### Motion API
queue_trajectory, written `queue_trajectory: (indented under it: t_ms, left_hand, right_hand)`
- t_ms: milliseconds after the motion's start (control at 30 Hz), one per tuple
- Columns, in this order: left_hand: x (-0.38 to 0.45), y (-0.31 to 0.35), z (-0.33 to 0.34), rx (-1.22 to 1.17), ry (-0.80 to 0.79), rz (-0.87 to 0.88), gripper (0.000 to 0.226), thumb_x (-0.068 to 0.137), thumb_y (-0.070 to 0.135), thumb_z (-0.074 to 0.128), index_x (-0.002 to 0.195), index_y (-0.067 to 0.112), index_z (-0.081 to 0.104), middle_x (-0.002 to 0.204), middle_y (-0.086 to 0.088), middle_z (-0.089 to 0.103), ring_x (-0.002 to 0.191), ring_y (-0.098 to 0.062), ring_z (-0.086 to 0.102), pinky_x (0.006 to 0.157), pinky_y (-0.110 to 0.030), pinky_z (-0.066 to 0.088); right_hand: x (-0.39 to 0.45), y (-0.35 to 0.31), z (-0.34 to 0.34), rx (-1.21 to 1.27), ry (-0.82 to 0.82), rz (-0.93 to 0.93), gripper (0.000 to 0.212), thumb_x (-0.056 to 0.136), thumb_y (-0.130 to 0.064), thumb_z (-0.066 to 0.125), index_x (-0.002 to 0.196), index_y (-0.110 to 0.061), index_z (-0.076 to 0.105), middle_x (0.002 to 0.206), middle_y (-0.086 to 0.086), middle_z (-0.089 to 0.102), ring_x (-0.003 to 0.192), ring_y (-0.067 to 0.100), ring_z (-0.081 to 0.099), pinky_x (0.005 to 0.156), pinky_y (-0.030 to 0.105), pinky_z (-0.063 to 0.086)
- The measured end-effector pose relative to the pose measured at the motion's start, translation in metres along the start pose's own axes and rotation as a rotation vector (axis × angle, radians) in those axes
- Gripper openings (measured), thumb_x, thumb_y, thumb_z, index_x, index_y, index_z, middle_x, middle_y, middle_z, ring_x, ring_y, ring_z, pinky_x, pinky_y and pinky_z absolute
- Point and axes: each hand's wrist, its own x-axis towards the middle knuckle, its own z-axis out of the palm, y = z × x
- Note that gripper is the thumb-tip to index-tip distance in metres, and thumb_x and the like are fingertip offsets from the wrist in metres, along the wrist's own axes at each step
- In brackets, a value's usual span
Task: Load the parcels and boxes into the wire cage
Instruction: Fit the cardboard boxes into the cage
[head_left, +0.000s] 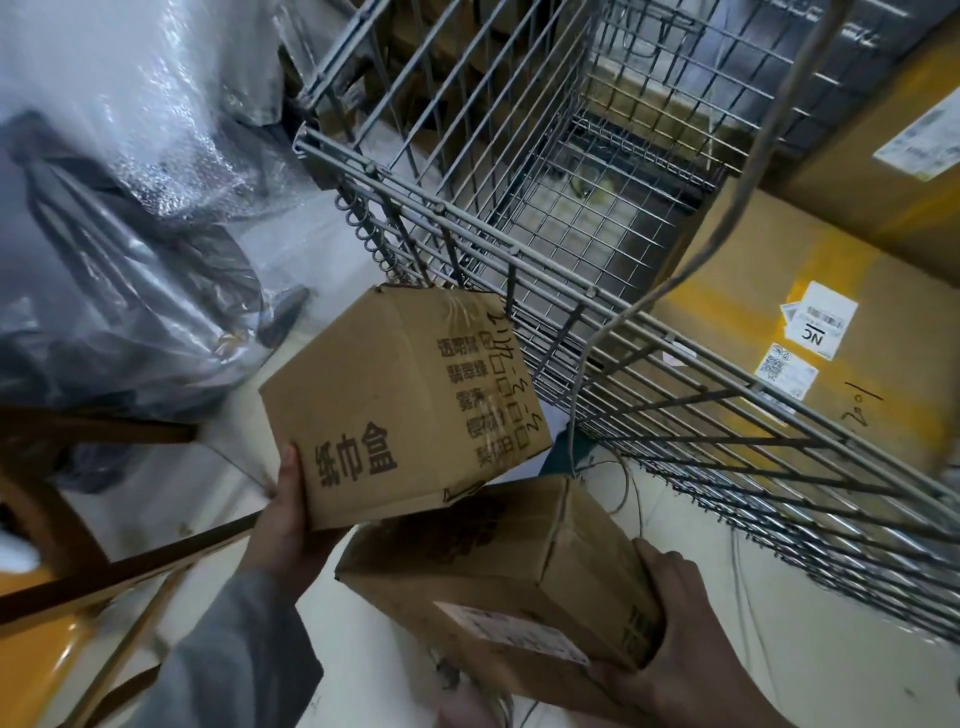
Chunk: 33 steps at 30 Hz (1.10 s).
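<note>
Two cardboard boxes are in the person's hands, low in the centre of the frame, both outside the wire cage (545, 171). The upper box (400, 405), with dark printed characters on its side and clear tape over one edge, is tilted; its far corner comes up against the near rail of the cage, though I cannot tell if it really touches. The left hand (288, 519) carries it from below at the lower left corner, with the thumb lying flat along the printed side and the other fingers hidden under the box. The lower box (498, 571) has a white label on its side and sits just under the first one, touching its bottom corner. The right hand (675, 639), at the lower right, grips the right end of this box, the fingers curled around the edge. The cage fills the upper centre and right of the frame, its mesh floor visible, and its front panel folded down toward the lower right. Large brown cartons (841, 332) with white labels stand beside the cage on the right. At the upper left there are bundles wrapped in clear plastic film (130, 208). A grey sleeve (234, 654) covers the left arm.
</note>
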Motion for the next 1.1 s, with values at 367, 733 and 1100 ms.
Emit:
queue_trajectory:
  t_ms: [367,733,1100]
  left_hand:
    - [-0.005,-0.011,-0.011,0.15,0.136,0.009,0.063,0.071,0.069,0.055,0.108,0.019,0.067,0.113,-0.012,0.069,0.111,-0.03,0.062,0.085,-0.044,0.055]
    - [-0.002,-0.002,0.007,0.437,0.25,-0.003,0.069,0.075,0.063,0.06,0.111,0.004,0.062,0.102,-0.015,0.067,0.093,-0.029,0.065,0.084,-0.04,0.054]
    - [0.011,0.008,0.079,0.791,0.094,0.051,0.053,0.092,0.038,0.058,0.138,0.015,0.049,0.138,-0.005,0.05,0.123,-0.024,0.05,0.104,-0.036,0.042]
  right_hand:
    - [-0.005,-0.009,0.002,-0.047,0.003,-0.011,0.117,0.035,-0.077,0.072,0.132,-0.045,0.015,0.113,-0.038,0.02,0.112,0.005,0.037,0.089,0.035,0.046]
    - [-0.014,0.004,0.011,-0.113,-0.043,0.067,0.123,0.036,-0.068,0.066,0.144,-0.033,0.02,0.114,-0.032,0.02,0.114,0.005,0.033,0.09,0.031,0.047]
    - [-0.005,-0.004,0.009,-0.227,-0.057,0.043,0.127,0.036,-0.089,0.064,0.143,-0.036,0.021,0.112,-0.026,0.023,0.117,0.003,0.031,0.084,0.036,0.049]
